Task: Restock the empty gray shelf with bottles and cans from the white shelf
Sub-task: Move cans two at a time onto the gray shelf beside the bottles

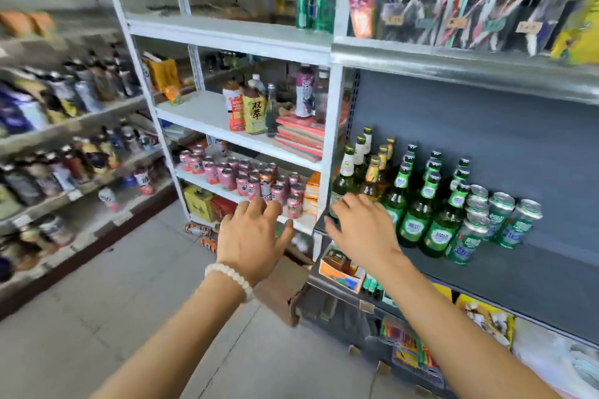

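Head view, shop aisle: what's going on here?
A person is moving drinks onto the gray shelf, which already holds green bottles and green cans. Both hands are empty and open: the left hand reaches toward the pink cans on the white shelf, the right hand hovers by the nearest bottles.

Stacked books [299,136] mid-shelf; brown carton [282,288] on floor [129,317].

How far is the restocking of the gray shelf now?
Partly done: green bottles and green cans already stand on the gray shelf. In hand: nothing; the left hand reaches toward the pink cans on the white shelf, and the right hand is open. Left: those cans and much bare gray shelf.
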